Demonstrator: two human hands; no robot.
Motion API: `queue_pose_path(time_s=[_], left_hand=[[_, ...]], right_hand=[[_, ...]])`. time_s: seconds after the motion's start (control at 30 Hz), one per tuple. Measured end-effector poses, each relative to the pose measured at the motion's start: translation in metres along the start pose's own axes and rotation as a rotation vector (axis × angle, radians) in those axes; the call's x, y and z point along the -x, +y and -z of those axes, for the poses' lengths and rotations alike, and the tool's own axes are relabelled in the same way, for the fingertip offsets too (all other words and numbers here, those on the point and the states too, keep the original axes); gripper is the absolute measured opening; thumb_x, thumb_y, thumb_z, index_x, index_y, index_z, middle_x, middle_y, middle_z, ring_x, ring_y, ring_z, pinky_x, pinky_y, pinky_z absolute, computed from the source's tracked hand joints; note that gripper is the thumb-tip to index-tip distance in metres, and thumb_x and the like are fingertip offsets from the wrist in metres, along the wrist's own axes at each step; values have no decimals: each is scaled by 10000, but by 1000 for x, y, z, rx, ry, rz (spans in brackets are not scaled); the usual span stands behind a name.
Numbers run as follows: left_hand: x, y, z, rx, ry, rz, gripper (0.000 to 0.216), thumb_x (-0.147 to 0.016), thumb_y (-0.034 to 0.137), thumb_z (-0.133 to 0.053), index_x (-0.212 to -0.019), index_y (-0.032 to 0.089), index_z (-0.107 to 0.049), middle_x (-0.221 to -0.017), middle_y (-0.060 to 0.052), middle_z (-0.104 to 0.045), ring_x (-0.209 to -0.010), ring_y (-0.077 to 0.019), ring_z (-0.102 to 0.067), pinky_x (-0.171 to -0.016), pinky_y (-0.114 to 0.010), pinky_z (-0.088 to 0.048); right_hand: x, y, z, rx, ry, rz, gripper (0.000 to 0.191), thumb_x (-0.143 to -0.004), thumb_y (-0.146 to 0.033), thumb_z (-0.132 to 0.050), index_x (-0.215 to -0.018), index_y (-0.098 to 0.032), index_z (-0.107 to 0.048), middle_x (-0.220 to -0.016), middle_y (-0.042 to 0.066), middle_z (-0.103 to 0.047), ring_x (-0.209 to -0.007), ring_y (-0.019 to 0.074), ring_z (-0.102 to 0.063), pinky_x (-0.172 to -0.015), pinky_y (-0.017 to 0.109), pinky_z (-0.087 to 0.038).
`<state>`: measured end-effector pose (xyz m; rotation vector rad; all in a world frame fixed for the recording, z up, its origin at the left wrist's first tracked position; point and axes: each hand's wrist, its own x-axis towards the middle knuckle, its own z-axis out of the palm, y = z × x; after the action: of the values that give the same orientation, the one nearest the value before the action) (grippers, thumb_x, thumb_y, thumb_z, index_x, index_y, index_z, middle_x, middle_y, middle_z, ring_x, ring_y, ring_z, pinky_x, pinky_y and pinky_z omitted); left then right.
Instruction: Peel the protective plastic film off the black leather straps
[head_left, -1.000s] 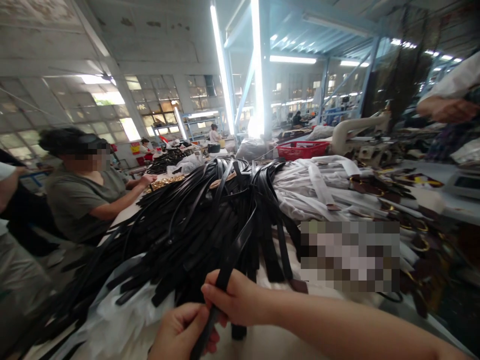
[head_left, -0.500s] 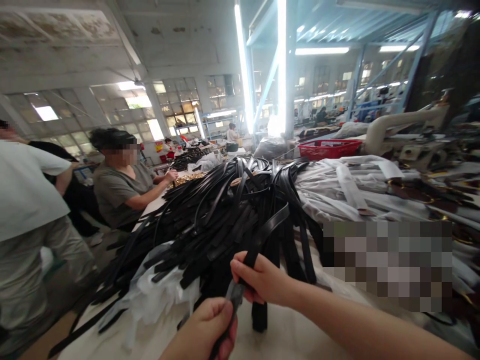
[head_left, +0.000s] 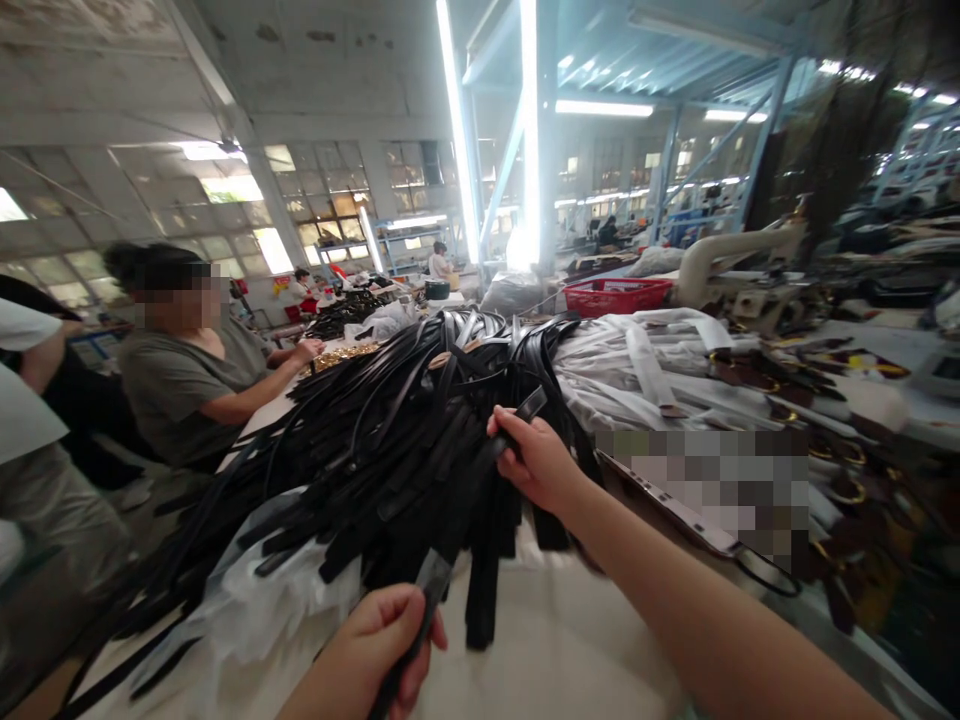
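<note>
My left hand, low in the view, is closed around a black strap, thumb on top. A shiny grey patch shows on the strap just beyond the thumb. Farther up, my right hand pinches a black strap too, and a short flat end sticks out past its fingers. It looks like one strap running between both hands, though it blends into the dark heap behind. That heap of black straps spreads across the table under and beyond my hands.
White-wrapped straps lie to the right, beside a partly blurred flat device. Crumpled clear plastic sits at left. Behind are a red basket and a beige machine. A person in grey works at the table's left side.
My right hand has slid up and away along the strap, widening the gap between my hands. My left hand has shifted slightly left and keeps its grip. The view has turned to the right.
</note>
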<state>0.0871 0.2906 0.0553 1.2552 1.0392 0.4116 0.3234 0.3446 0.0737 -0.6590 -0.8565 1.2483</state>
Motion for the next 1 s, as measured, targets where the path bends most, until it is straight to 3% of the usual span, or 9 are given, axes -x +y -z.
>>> queue_pose_path(time_s=[0.17, 0.27, 0.33, 0.43, 0.53, 0.6, 0.77, 1.0], left_hand=[[4, 3, 2, 74, -20, -124, 527, -737, 671, -633, -728, 146, -595, -416, 88, -386, -341, -34, -237, -397, -207, -131], [7, 5, 10, 128, -30, -180, 475, -783, 613, -623, -744, 140, -603, -438, 74, -420, -357, -37, -277, -398, -191, -169], [10, 6, 14, 141, -4, -181, 463, -785, 603, -621, -741, 142, -603, -445, 69, -437, -361, -41, -307, -397, -180, -200], [13, 5, 14, 60, 49, -80, 515, -720, 664, -627, -675, 152, -586, -442, 43, -485, -361, -65, -391, -391, -179, -276], [14, 2, 9, -63, -63, 69, 557, -671, 700, -617, -633, 144, -602, -465, -6, -553, -357, -87, -443, -404, -204, -345], [14, 0, 7, -73, -107, 84, 554, -658, 690, -629, -646, 136, -619, -480, -17, -576, -354, -84, -446, -408, -206, -350], [8, -6, 3, 132, -43, 6, 575, -615, 730, -648, -630, 161, -567, -390, 49, -475, -309, -72, -390, -339, -188, -305], [2, -8, -2, 134, -51, 36, 627, -576, 767, -636, -603, 142, -587, -385, 32, -483, -309, -77, -393, -316, -185, -303]], right_hand=[[19, 24, -21, 158, -207, -123, 423, -785, -575, -639, -751, -168, -531, -394, -78, -460, -298, 39, -297, -308, 154, -131], [26, 30, -26, -28, -188, -224, 432, -721, -561, -711, -787, -173, -533, -439, -85, -463, -311, 21, -258, -325, 158, -110], [26, 29, -25, -194, -198, -242, 477, -695, -555, -738, -940, -181, -571, -529, -74, -508, -349, 17, -278, -354, 158, -136], [29, 28, -25, -156, -290, -227, 518, -740, -521, -719, -1104, -176, -586, -547, -60, -511, -378, 28, -306, -372, 164, -146], [36, 33, -28, 45, -268, -196, 352, -797, -479, -668, -843, -134, -617, -398, -97, -352, -330, 27, -237, -345, 163, -91], [39, 37, -30, 112, -258, -213, 319, -792, -448, -662, -728, -153, -560, -380, -108, -315, -302, 29, -236, -318, 158, -84], [44, 38, -30, 186, -452, -342, 264, -795, -411, -625, -753, -178, -507, -404, -82, -437, -291, 49, -340, -292, 141, -175], [54, 35, -34, 392, -606, -375, 401, -791, -538, -632, -811, -153, -523, -498, -36, -539, -334, 53, -424, -318, 137, -299]])
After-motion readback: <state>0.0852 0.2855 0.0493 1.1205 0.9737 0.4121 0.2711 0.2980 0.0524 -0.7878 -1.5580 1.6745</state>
